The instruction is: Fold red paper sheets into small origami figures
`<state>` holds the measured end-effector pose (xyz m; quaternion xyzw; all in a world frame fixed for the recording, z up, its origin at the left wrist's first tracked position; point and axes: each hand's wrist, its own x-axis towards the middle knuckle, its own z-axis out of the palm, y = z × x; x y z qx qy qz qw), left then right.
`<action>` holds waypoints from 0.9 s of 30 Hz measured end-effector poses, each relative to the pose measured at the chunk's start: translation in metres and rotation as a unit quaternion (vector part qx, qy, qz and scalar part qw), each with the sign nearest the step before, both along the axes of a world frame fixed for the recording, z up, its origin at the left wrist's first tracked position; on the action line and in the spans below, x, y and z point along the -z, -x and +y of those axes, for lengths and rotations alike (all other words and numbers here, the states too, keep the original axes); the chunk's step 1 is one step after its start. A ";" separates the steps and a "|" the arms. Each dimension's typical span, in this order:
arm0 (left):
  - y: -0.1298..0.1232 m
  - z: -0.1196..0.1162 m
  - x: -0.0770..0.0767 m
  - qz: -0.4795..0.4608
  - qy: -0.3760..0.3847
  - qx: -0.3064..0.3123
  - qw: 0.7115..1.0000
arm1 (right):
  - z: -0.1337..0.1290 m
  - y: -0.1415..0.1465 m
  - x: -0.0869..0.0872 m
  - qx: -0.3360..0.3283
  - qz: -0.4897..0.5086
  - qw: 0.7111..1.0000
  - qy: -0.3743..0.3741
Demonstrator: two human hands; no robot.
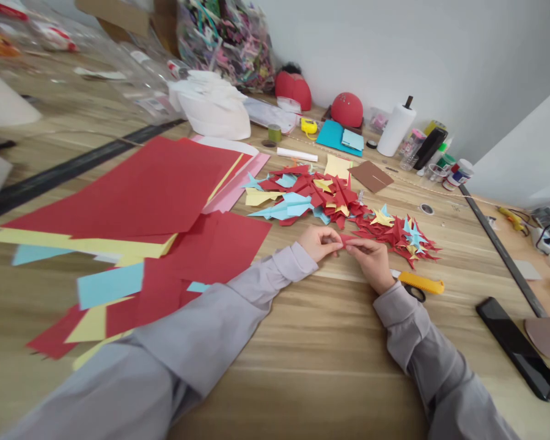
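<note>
Room: a pale wall (394,67) rises beyond both hands.
Bench (330,373): it has wood grain and spreads under the two forearms.
Paper sheets (132,189): mostly red, some yellow, blue and pink, lying to the left of the left hand.
Folded paper pieces (297,205): red, blue and yellow, heaped just beyond the hands and to the right.
Left hand (323,243): nearly closed, fingertips pinching a small paper.
Right hand (370,258): also narrow, pinching the same paper from its side.
Small red paper (346,239): between the fingertips of both hands.
</note>
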<state>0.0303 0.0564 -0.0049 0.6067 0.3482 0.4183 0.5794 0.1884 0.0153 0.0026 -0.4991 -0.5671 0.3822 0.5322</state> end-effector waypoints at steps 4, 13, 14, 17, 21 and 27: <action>0.000 0.000 0.000 0.005 -0.012 0.004 1.000 | 0.001 0.000 0.001 0.006 0.016 1.000 0.007; -0.002 0.001 0.006 -0.010 0.006 -0.001 1.000 | 0.000 0.001 0.001 0.004 0.016 1.000 0.012; -0.002 0.001 0.006 -0.010 0.007 0.000 1.000 | 0.000 0.001 0.001 0.003 0.015 1.000 0.013; -0.002 0.001 0.006 -0.008 0.008 -0.002 1.000 | 0.000 0.001 0.000 0.000 0.014 1.000 0.017; -0.002 0.000 0.004 -0.007 0.009 -0.003 1.000 | 0.000 0.001 -0.001 0.001 0.014 1.000 0.022; -0.001 0.000 0.002 -0.026 0.013 0.011 1.000 | 0.001 0.000 0.004 0.002 0.018 1.000 0.026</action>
